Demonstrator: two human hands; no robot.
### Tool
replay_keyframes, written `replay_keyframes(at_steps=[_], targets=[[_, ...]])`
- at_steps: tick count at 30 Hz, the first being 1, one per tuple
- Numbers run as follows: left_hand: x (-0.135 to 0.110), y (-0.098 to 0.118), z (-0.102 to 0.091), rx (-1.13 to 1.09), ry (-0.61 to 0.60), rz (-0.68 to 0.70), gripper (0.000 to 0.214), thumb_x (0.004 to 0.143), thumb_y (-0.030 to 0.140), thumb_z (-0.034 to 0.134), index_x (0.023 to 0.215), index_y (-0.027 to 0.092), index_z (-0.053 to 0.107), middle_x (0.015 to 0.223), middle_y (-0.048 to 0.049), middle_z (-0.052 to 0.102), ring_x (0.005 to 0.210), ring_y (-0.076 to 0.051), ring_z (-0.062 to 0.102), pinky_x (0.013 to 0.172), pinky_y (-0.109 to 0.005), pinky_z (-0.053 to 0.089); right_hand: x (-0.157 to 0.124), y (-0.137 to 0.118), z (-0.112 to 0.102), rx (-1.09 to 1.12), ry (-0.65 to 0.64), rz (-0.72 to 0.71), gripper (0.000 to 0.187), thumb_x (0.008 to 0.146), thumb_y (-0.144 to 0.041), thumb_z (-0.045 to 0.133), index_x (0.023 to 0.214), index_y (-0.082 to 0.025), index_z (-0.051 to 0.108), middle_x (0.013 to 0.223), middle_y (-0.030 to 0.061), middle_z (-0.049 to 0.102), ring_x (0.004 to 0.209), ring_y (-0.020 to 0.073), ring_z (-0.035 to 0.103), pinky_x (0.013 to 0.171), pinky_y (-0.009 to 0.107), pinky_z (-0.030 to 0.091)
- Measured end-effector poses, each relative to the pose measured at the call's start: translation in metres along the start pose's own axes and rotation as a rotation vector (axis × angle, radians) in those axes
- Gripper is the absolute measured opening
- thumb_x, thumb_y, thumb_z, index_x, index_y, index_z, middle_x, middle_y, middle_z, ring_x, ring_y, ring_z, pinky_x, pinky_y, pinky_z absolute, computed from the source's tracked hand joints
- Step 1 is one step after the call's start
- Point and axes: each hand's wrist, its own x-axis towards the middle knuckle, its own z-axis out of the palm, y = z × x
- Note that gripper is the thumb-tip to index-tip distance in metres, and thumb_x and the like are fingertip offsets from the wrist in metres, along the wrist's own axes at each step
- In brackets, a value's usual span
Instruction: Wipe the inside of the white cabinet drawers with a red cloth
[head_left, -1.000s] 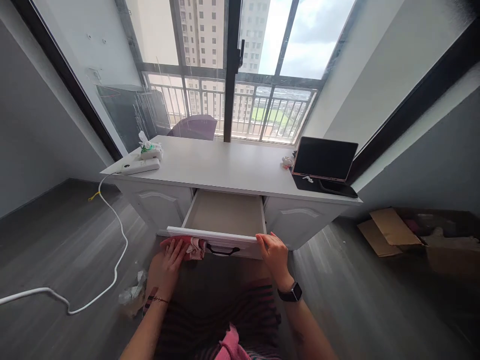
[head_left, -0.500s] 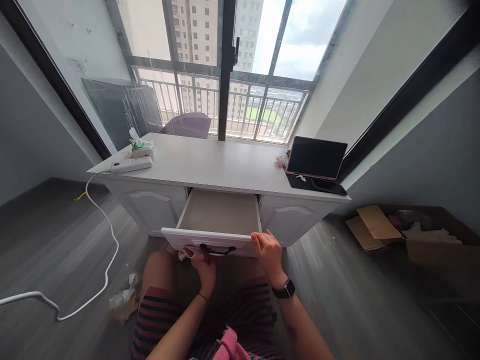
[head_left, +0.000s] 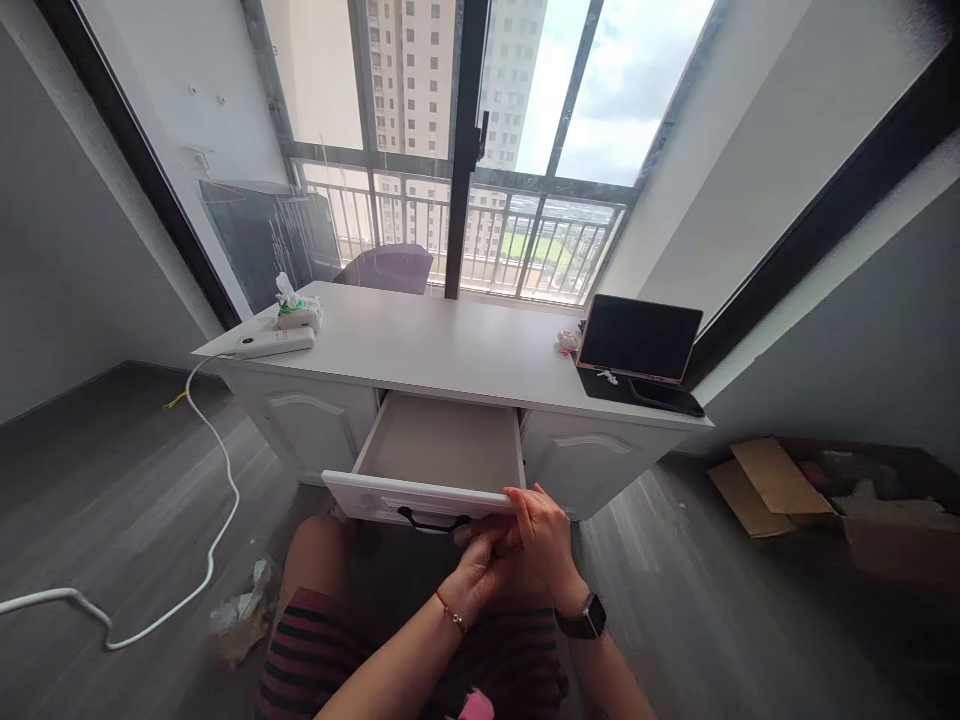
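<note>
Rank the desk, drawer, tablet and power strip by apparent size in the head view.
Largest to smallest:
1. desk
2. drawer
3. tablet
4. power strip
The drawer is nearer the camera, so its lead over the tablet is unsure.

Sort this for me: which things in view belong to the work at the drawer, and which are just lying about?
In use: drawer, handle, left hand, right hand.
Lying about: power strip, wipes, tablet, boxes, floor scraps.

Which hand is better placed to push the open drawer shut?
Right, likely: the right hand grips the top right corner of the drawer front, while the left hand sits lower, under that front.
</note>
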Motion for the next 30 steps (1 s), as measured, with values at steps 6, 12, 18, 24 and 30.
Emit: replay_keyframes(at_steps=[6, 12, 18, 24, 30], targets=[[-0.025, 0.062, 0.001, -0.308, -0.226, -0.302, 0.021, 0.083, 0.0, 0.047, 0.079, 0.005, 0.066, 0.079, -0.012, 0.068, 0.079, -0.012, 0.068, 0.077, -0.016, 0.055, 0.002, 0.002, 0.0, 0.012, -0.005, 0.021, 0.058, 0.102, -0.043, 0.023, 0.077, -0.022, 0.071, 0.076, 0.0032, 0.072, 0.071, 0.0157, 0.067, 0.097, 0.037, 0.045], [-0.036, 0.096, -0.033, -0.025, -0.374, -0.117, 0.028, 0.086, 0.017, 0.045, 0.1, 0.006, 0.067, 0.119, -0.0199, 0.067, 0.12, -0.023, 0.058, 0.115, -0.04, 0.033, 0.001, 0.006, 0.007, 0.033, 0.043, 0.05, 0.057, 0.102, -0.043, 0.024, 0.084, -0.022, 0.074, 0.081, 0.0039, 0.074, 0.073, 0.0159, 0.069, 0.096, 0.037, 0.047], [-0.042, 0.118, -0.079, 0.055, -0.319, 0.046, 0.028, 0.083, 0.02, 0.046, 0.092, 0.014, 0.072, 0.118, -0.0125, 0.069, 0.121, -0.022, 0.057, 0.12, -0.046, 0.015, -0.003, 0.0, 0.018, 0.012, 0.185, 0.065, 0.051, 0.1, -0.044, 0.032, 0.078, -0.019, 0.071, 0.08, 0.0048, 0.073, 0.073, 0.017, 0.067, 0.096, 0.04, 0.047], [-0.058, 0.159, -0.139, -0.067, -0.172, 0.104, 0.027, 0.08, 0.015, 0.05, 0.09, 0.015, 0.075, 0.107, -0.0091, 0.074, 0.112, -0.019, 0.064, 0.11, -0.036, 0.039, -0.003, 0.002, 0.038, -0.052, 0.342, 0.044, 0.045, 0.097, -0.046, 0.039, 0.073, -0.019, 0.066, 0.073, 0.0048, 0.07, 0.068, 0.019, 0.063, 0.091, 0.041, 0.046], [-0.082, 0.186, -0.167, -0.229, 0.032, 0.173, 0.028, 0.078, 0.003, 0.049, 0.077, 0.015, 0.074, 0.088, -0.0079, 0.077, 0.094, -0.018, 0.071, 0.088, -0.025, 0.056, -0.003, -0.006, 0.052, -0.174, 0.368, -0.013, 0.038, 0.094, -0.049, 0.046, 0.079, -0.021, 0.066, 0.077, 0.0047, 0.07, 0.076, 0.0218, 0.064, 0.091, 0.041, 0.038]])
